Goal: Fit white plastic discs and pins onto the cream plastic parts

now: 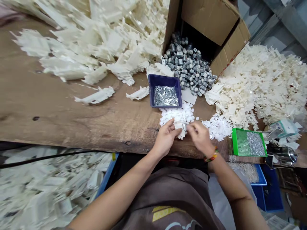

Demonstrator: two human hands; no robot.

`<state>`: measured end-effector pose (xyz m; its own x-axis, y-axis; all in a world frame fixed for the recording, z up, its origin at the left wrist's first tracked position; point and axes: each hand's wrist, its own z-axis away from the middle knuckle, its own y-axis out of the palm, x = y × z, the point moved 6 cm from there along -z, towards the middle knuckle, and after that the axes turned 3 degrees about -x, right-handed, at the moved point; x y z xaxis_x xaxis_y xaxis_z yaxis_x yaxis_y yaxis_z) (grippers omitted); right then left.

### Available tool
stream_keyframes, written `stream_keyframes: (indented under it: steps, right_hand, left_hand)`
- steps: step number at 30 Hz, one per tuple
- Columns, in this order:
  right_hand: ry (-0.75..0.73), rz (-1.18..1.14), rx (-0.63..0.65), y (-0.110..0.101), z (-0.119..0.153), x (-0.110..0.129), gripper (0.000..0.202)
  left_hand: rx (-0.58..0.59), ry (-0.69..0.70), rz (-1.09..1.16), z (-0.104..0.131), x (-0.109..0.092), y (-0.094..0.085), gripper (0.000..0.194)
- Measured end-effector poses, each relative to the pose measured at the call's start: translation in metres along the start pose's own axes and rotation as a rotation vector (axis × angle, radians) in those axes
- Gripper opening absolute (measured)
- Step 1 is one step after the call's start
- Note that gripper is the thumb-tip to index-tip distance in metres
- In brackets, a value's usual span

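Between thumb and fingers, my left hand (166,136) grips a small off-white plastic part (179,131) just above the table's front edge. Fingers of my right hand (199,135) are pinched together at the right side of that part. A small greyish piece (184,126) shows there, and I cannot make out what the right fingers hold. Right behind the hands lies a heap of white plastic discs (176,114). Beyond them stands a dark blue bin (151,92) of thin metal pins.
Grey metal cylinders (189,68) spill from a cardboard box (211,19). Off-white plastic parts pile up at the back left (96,41) and right (268,83). More discs (218,126) lie right, beside a green tray (235,143) of tiny metal pieces. A blue crate (107,172) stands below.
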<state>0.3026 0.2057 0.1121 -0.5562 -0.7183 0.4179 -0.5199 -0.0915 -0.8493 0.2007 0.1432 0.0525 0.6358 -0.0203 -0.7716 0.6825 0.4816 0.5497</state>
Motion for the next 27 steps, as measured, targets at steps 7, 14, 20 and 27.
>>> stream_keyframes:
  steps: [7,14,20,27]
  right_hand:
    - [0.294,0.699,-0.022,-0.079,-0.057,-0.126,0.017]
    - [0.410,-0.518,0.199,-0.034,-0.023,-0.052,0.029]
    - [0.539,-0.828,0.176,0.005,0.012,-0.016,0.024]
    - [0.539,-0.806,0.271,0.005,0.014,-0.012,0.025]
  left_hand:
    - [0.142,-0.238,0.056,0.004,0.004,0.011,0.040]
    - [0.080,-0.117,0.042,-0.007,0.011,0.009,0.068]
    - [0.130,0.044,-0.069,-0.002,0.002,0.008,0.070]
    - [0.251,0.082,-0.257,0.007,-0.010,0.001,0.062]
